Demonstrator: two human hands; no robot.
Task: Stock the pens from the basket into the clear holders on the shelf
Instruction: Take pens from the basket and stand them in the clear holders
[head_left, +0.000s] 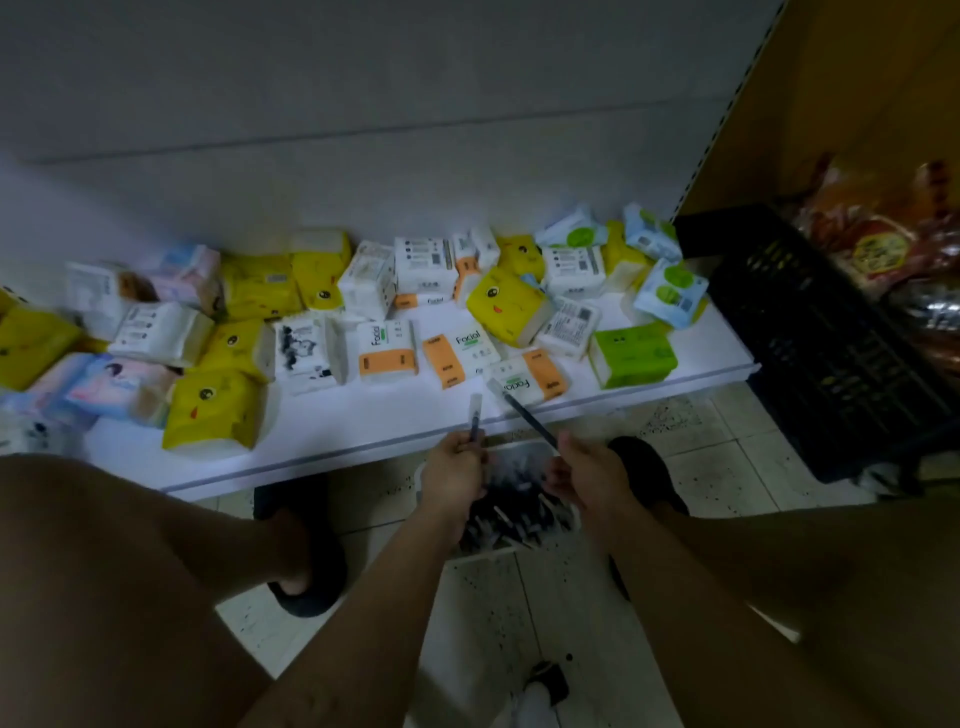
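A white basket (470, 555) full of several dark pens (511, 512) sits on the floor between my feet, partly hidden by both hands. My left hand (457, 475) grips one pen (475, 413) that points up toward the shelf edge. My right hand (584, 475) grips another dark pen (522, 413) with a pale cap, angled up and left over the shelf front. Both hands hover just above the basket. No clear holders are visible in this view.
A low white shelf (332, 431) carries several tissue packs (387, 348) in yellow, white, orange and green. A black plastic crate (810, 338) stands at the right, with red packaged goods (878, 244) behind it. The floor is speckled tile (519, 623).
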